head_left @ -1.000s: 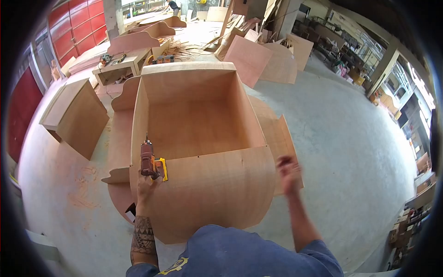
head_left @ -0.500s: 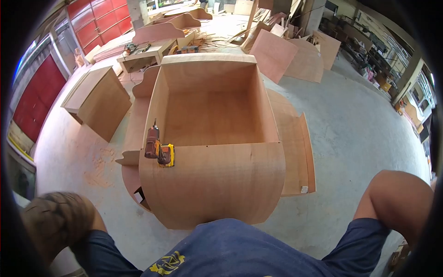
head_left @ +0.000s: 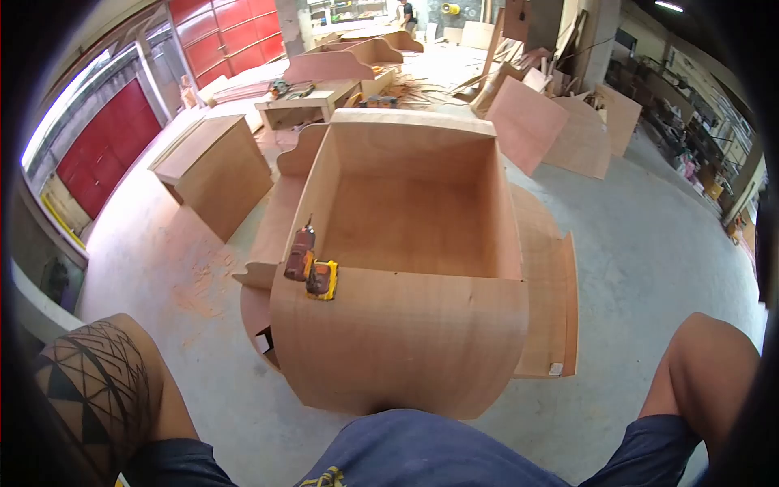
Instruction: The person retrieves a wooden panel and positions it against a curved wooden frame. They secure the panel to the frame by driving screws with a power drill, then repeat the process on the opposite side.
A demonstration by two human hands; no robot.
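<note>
Neither my left hand nor my right hand shows in the view. A bent, tattooed bare limb (head_left: pixel 101 381) is at the lower left, and another bent bare limb (head_left: pixel 704 365) is at the lower right. In front of my dark blue shirt (head_left: pixel 414 450) stands an open wooden cabinet (head_left: pixel 406 333) with a curved front panel. A drill with a yellow-edged battery (head_left: pixel 323 278) lies on the panel's left corner, beside the open compartment, its bit pointing away from me. No hand touches it.
A wooden box (head_left: pixel 223 183) stands on the floor at the left, near sawdust (head_left: pixel 199 284). Behind are a low workbench (head_left: pixel 304 109) with tools, leaning boards (head_left: pixel 527 122) and scrap wood. Another person (head_left: pixel 407 16) is far back. A side panel (head_left: pixel 548 304) adjoins the cabinet's right.
The view has tilted and shifted, so the cabinet and drill appear further right and slightly lower. The distant person has come more into view. The drill keeps its place on the panel.
</note>
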